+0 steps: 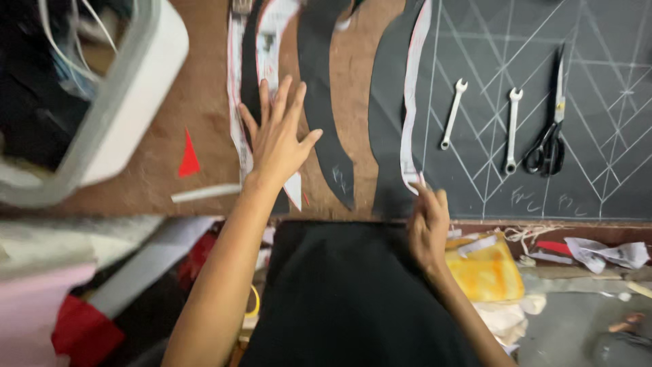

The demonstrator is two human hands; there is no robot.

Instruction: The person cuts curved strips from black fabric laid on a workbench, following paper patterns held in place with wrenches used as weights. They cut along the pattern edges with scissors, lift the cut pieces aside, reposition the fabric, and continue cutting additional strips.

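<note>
The left hand (277, 139) is laid spread on black strips (326, 102); at four o'clock, a white paper strip (409, 115) is pinched by the right hand (428, 228).

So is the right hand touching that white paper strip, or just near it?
Touching. The head view shows the right hand with its fingertips pinching the lower end of the white paper strip.

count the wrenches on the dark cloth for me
2: the left wrench and the right wrench lie side by side on the chalk-marked dark cloth, left of the scissors.
</note>
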